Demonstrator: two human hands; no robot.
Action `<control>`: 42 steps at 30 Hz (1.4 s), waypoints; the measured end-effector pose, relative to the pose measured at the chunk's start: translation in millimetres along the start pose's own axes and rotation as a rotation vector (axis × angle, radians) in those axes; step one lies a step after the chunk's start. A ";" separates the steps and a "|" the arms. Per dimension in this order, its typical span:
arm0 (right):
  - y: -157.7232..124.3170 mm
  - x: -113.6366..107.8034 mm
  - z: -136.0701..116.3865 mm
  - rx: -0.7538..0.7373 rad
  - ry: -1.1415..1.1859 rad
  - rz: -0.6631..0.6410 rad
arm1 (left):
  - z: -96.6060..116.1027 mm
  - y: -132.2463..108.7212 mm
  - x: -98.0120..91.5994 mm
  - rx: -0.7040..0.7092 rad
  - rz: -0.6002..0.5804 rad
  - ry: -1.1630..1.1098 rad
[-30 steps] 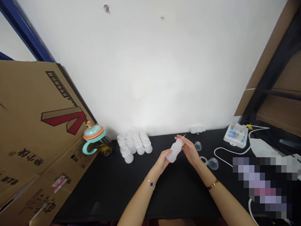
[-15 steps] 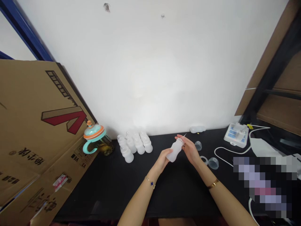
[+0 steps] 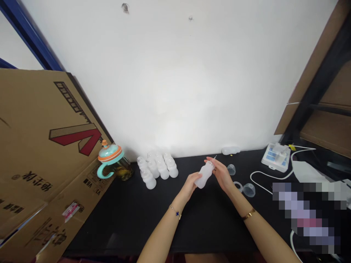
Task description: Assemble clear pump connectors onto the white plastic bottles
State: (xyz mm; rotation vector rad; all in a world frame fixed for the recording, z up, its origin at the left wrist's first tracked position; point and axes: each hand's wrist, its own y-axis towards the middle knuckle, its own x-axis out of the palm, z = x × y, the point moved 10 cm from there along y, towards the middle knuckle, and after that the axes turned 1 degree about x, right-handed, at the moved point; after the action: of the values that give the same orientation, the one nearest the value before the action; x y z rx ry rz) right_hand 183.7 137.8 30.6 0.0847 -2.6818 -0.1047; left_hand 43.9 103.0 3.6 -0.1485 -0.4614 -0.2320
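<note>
Left hand grips the bottle, tilted above the tabletop, right hand pinching its neck; capped bottles look done, 2 clear caps and 1 ring lie unfitted!

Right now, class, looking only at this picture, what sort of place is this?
Probably a storeroom or workshop corner: a black table bears grouped white bottles against a bare wall with two marks, and large printed cardboard stands at the left.
</note>
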 end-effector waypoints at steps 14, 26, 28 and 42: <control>0.3 -1.7 0.8 0.000 -0.002 0.019 | 3.2 -0.8 -0.3 0.023 0.006 0.051; -1.0 -1.8 -5.4 -0.002 0.028 0.045 | 6.3 -3.8 1.9 0.027 -0.014 0.092; -1.1 -2.3 -5.9 -0.001 0.036 0.049 | 6.0 -3.6 1.7 0.030 -0.013 0.100; -2.2 1.7 -8.4 -0.001 0.019 0.039 | 1.1 0.1 -1.4 0.022 -0.029 0.115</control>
State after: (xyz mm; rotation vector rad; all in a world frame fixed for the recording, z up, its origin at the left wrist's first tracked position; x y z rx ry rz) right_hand 186.0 135.0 38.6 0.0325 -2.6625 -0.0918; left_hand 42.2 103.6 4.0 -0.1065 -0.3520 -0.2621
